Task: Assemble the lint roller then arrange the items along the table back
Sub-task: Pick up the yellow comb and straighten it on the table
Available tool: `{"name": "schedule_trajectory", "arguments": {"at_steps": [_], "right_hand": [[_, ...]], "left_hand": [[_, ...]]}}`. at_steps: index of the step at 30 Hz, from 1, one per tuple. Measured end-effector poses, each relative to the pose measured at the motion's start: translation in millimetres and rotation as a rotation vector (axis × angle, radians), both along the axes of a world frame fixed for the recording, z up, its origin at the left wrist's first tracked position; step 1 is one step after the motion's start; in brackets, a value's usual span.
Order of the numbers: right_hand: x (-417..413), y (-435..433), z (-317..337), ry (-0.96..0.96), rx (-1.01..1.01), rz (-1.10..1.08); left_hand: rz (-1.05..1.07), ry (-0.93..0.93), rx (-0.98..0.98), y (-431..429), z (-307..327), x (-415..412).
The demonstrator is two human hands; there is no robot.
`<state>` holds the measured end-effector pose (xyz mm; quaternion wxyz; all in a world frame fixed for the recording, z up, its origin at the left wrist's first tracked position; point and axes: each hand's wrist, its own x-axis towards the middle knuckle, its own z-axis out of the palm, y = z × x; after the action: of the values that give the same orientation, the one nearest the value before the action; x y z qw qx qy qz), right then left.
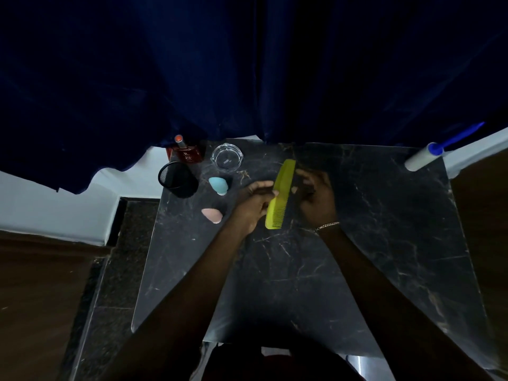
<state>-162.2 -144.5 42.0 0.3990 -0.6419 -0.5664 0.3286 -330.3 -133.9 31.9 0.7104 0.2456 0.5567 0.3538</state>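
A yellow-green comb (279, 194) is held over the middle of the dark marble table (371, 243). My left hand (254, 200) grips it from the left and my right hand (316, 196) touches it from the right with fingers curled on its far half. The lint roller (428, 156), white roll on a blue handle, lies at the table's back right corner, its handle poking past the edge. At the back left stand a red perfume bottle (189, 155), a clear glass dish (227, 157) and a black mesh cup (178, 179).
A blue sponge (218, 185) and a pink sponge (212, 215) lie left of my hands. A dark blue curtain (247, 67) hangs right behind the table's back edge. The table drops off to the floor on the left and right.
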Motion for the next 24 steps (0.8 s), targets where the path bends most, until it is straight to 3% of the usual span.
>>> {"name": "schedule_trajectory", "arguments": {"at_steps": [4,9,14,24], "right_hand": [[-8,11,-16,0.283,-0.337,-0.047],[-30,27,-40,0.238,-0.432,-0.031],[-41,45,-61,0.208,-0.536,0.067],[-52,76,-99,-0.040,-0.445,0.139]], "left_hand": [[0.050,0.184,0.086,4,-12,5],[0.106,0.371,0.131,12,-32,8],[0.020,0.573,0.129,27,-50,0],[-0.179,0.752,0.254,40,-71,-5]]}}
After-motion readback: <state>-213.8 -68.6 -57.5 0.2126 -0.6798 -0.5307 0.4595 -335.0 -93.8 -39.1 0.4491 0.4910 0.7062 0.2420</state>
